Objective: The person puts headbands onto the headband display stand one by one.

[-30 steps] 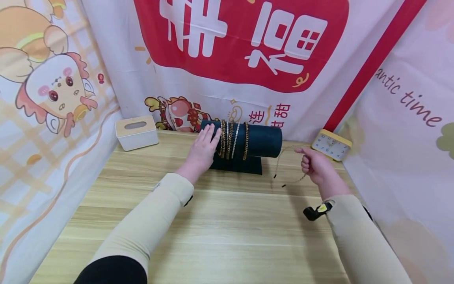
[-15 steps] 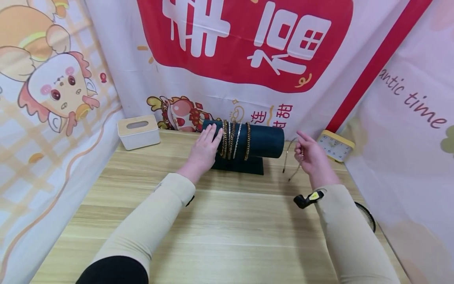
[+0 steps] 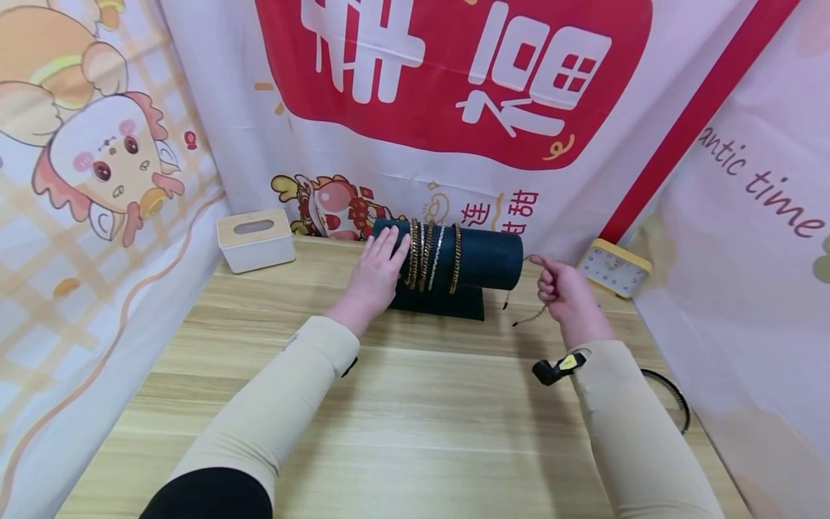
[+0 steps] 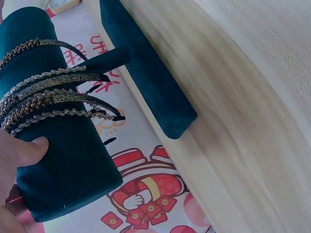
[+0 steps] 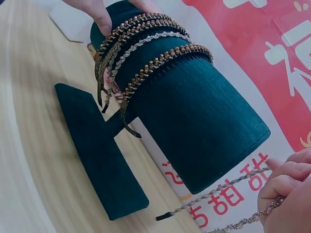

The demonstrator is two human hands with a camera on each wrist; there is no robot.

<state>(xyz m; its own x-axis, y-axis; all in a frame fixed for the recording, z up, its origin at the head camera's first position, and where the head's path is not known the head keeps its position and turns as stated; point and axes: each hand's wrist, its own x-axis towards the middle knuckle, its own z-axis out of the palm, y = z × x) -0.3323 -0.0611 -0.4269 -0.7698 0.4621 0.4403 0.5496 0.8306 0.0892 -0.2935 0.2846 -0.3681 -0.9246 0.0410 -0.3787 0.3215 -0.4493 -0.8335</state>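
Note:
A dark teal cylinder stand (image 3: 491, 261) with a flat base (image 3: 447, 305) stands on the wooden table. Several bronze and silver beaded headbands hang over its left and middle part; one bronze headband (image 3: 457, 258) sits apart from the cluster. My left hand (image 3: 371, 277) grips the cylinder's left end, its thumb (image 4: 30, 151) on one side. Just off the right end, my right hand (image 3: 567, 294) holds a thin beaded headband (image 5: 243, 224). That headband's black tips (image 5: 164, 216) point down toward the base, with its top beside the cylinder's end face.
A white tissue box (image 3: 259, 249) with a wooden lid is at the back left. Behind my right hand leans a yellow-framed clock (image 3: 612, 270). A dark curved band (image 3: 679, 404) lies by my right forearm, partly hidden. Printed cloth hangs behind and at both sides.
My right hand has moved left with the thin headband, bringing it up to the cylinder's right end. The dark band by the right forearm has come into view. My left hand keeps its hold.

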